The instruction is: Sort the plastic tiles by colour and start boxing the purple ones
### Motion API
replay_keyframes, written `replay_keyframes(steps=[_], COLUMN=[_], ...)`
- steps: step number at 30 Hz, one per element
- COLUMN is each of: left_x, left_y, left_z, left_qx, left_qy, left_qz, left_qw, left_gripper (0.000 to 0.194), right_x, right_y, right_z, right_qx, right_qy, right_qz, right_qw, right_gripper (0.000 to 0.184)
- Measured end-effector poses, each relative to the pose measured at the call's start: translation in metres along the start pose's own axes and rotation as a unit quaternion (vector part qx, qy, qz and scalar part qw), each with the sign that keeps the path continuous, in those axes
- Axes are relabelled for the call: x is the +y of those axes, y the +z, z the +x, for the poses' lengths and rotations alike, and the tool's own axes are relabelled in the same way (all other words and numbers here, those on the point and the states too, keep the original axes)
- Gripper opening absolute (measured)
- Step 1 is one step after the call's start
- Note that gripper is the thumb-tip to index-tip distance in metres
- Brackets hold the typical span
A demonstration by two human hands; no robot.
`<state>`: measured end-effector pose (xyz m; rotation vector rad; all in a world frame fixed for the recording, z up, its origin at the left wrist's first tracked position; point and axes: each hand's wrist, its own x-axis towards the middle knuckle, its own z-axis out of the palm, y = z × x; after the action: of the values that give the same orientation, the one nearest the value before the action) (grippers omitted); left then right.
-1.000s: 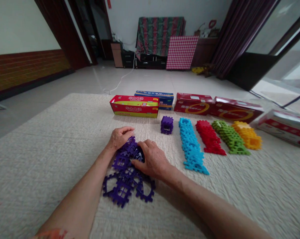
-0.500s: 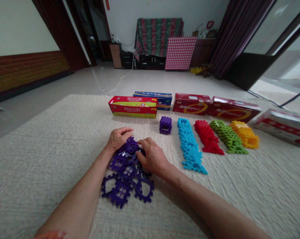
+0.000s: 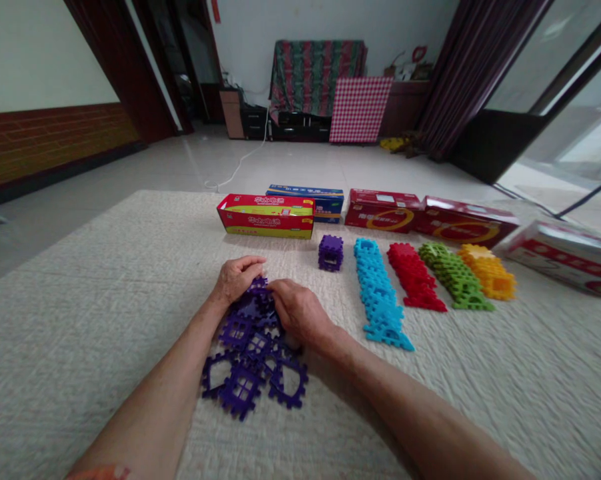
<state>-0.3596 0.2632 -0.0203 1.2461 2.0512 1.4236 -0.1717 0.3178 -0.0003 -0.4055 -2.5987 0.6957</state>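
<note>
A loose pile of purple interlocking building tiles [image 3: 241, 390], some with window-like cutouts, lies flat between my forearms. At its far left edge rests my left hand [image 3: 238, 279], closed, with its fingers and thumb together against the tiles; what is inside its grasp is hidden. My right hand [image 3: 300, 312] reaches over the pile's far right side, thumb and fingers pinched on a purple tile [image 3: 262, 291] seen nearly edge-on, close to the left hand. Beyond the right hand a purple cube [image 3: 330, 253] made of such tiles stands by itself.
To the right lie overlapping rows of blue tiles [image 3: 382, 293], red tiles [image 3: 415, 277], green tiles [image 3: 454, 275] and yellow tiles [image 3: 486, 270]. Behind them stand a red-and-yellow box [image 3: 265, 223], a blue box [image 3: 330, 203], dark red boxes [image 3: 383, 211] and a white-and-red box [image 3: 568, 257].
My right hand has moved from the pile's right side forward and left, and its fingers have closed on a tile near the left hand. My left hand has stayed in place.
</note>
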Motion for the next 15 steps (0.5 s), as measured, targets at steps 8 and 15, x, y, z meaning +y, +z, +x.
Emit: replay_keyframes(steps=[8,15], left_x=[-0.002,-0.005], left_y=[0.001,0.001], left_z=[0.000,0.000], left_qx=[0.003,0.000], left_qy=[-0.017,-0.013], left_qz=[-0.009,-0.005], left_qw=[1.000,1.000], left_gripper=[0.037,0.036], right_x=[0.046,0.073], right_y=[-0.057,-0.082], right_z=[0.011,0.007], right_qx=[0.138,0.115], right_qy=[0.108,0.163], right_qz=[-0.089,-0.103], right_qw=[0.980,0.974], right_gripper=[0.028,0.026])
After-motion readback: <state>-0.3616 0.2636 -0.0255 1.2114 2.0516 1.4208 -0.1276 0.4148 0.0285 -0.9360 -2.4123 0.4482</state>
